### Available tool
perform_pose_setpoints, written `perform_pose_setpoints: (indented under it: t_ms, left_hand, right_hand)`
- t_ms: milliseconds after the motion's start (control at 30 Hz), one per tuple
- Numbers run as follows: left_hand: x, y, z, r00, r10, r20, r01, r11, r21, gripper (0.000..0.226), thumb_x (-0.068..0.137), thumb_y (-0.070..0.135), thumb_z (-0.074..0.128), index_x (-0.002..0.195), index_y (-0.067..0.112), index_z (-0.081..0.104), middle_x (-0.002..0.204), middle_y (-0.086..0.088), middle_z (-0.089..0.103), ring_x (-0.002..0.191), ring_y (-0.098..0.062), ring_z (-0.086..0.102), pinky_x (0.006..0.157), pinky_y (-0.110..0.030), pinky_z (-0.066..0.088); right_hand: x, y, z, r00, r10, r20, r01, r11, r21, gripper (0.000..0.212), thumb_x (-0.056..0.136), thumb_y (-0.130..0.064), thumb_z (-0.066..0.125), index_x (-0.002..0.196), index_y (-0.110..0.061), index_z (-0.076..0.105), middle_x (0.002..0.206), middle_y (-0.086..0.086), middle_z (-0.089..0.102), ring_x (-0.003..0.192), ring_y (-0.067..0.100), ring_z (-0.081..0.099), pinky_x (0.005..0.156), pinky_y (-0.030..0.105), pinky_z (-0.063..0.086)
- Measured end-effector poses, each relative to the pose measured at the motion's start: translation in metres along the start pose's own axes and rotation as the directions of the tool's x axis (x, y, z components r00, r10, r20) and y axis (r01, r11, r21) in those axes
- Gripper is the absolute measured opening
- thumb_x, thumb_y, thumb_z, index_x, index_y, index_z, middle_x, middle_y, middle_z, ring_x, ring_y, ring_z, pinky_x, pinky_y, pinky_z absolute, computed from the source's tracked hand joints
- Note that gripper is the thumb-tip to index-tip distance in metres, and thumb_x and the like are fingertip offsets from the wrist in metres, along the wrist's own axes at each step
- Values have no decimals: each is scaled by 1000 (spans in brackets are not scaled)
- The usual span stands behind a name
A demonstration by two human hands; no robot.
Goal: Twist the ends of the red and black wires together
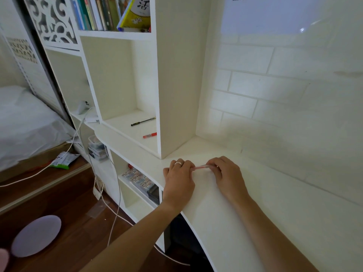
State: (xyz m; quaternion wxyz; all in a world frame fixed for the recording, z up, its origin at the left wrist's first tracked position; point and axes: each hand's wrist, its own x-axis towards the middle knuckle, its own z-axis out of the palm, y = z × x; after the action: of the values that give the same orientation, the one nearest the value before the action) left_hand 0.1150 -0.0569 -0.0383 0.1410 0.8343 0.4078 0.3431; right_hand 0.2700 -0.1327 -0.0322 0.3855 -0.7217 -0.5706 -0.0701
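From my head camera, I see both my hands low over the white counter (225, 213), just in front of the tall shelf unit (176, 75). My left hand (179, 178), with a ring on one finger, curls its fingers round one end of a thin red pen (200, 168); my right hand (227, 176) pinches the other end. The pen lies level between them, just above the counter. In the open shelf cubby to the far left lie a black pen (143, 121) and a red pen cap (149, 135), apart from each other.
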Motion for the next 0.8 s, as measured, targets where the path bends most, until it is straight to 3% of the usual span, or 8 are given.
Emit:
perform_pose_setpoints:
  t_ms: [200,800]
  left_hand:
    - [0,-1,-2,1000,-21,-7,21,998,-56,33,95,0,46,95,23,69,92,5,62,97,-18,50,80,-30,23]
    - [-1,-3,-6,999,-4,35,7,998,-69,41,83,-9,45,85,25,67,76,11,52,82,-15,50,74,-31,25]
  right_hand:
    - [-1,2,-4,998,-42,54,41,999,11,17,99,-15,55,104,-16,71,95,-5,66,86,12,59,78,9,37]
    - [-5,1,-10,984,-167,59,166,986,22,11,98,-14,59,99,-18,69,91,-10,61,83,10,53,74,13,38]
